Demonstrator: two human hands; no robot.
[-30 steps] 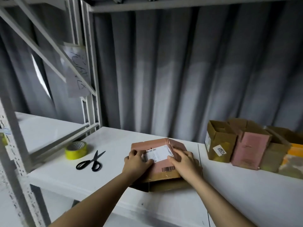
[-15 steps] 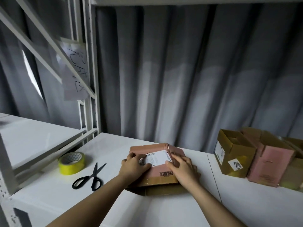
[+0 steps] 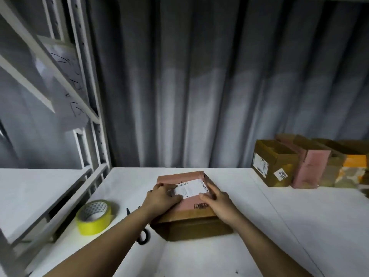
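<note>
Cardboard box on shelf, flaps held closed under both hands
Right hand flat, pressing; left hand bent at label edge, pinch or press unclear; tape roll, scissors just left of grip, ready for sealing

Dim, cool light, brightest on the white shelf. The frame edges bend with wide-angle distortion. Everything looks soft and slightly smeared, the boxes at right most.
</note>
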